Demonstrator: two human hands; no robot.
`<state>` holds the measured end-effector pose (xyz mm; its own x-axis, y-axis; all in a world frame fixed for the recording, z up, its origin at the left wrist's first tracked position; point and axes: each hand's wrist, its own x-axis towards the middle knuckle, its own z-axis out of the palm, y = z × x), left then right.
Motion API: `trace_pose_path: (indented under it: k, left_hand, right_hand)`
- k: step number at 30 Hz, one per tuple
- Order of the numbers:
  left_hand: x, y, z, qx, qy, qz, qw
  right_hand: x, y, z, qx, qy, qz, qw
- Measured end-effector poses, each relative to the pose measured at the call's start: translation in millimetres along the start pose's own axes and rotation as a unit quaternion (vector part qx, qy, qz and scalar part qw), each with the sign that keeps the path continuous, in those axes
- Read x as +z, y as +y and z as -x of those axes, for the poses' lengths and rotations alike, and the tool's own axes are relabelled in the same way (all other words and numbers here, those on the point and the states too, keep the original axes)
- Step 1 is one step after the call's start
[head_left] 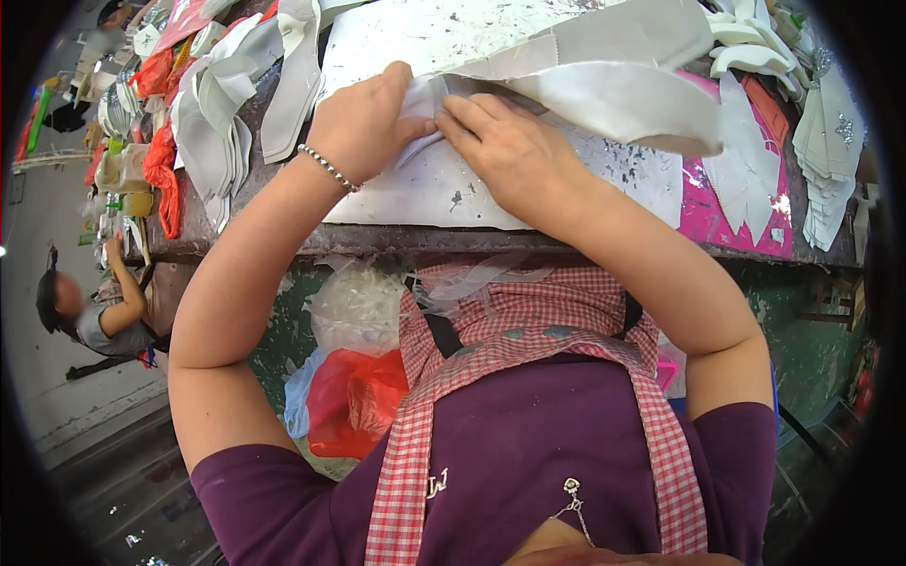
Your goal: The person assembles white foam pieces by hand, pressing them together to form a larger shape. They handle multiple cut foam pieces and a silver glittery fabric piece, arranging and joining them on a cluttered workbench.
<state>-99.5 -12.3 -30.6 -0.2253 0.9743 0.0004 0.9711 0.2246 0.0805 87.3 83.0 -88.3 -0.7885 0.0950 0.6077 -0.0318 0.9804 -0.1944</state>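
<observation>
A pale grey-white sheet piece (632, 99), with a seam and a long curled flap, lies across the white work board; it looks like a stitched shoe upper. My left hand (363, 123), a beaded bracelet at its wrist, grips the folded left end of the piece, its thumb pressing on top. Close beside it, my right hand (514, 156) bends its fingers onto the same end, fingertips almost touching the left thumb. The edge under both hands is partly hidden by the fingers.
The white board (415, 203) is specked with dark marks. Stacked pale cut pieces (212, 113) lie left, and more pieces (830, 156) lie right by a pink sheet (703, 203). Plastic bags (354, 401) hang below the table edge. A person (104, 307) sits far left.
</observation>
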Motion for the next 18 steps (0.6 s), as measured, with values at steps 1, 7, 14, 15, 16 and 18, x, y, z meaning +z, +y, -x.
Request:
trace_pose_path:
  k: [1,7,14,15,16,18]
  left_hand:
    - [-3,-2,1,-0.008,0.017,0.000,1.000]
    - [-50,-53,1,-0.104,-0.218,0.082,0.967]
    - [-9,-58,41,-0.050,-0.040,0.805,0.589]
    - [0,-45,50,-0.081,-0.017,0.782,0.618]
    - [13,-35,62,-0.115,0.007,0.755,0.646]
    - [21,-15,65,-0.143,0.016,0.625,0.767]
  right_hand:
    - [-1,1,-2,-0.011,-0.018,0.019,1.000]
    - [-8,-11,-11,0.010,-0.139,0.106,0.985]
    - [-5,-21,-2,0.033,-0.093,0.058,0.993]
    - [-4,-19,1,0.019,-0.076,0.060,0.995]
    - [-3,-20,2,0.003,-0.060,0.057,0.997]
    - [-12,-24,-5,0.040,-0.129,0.032,0.990]
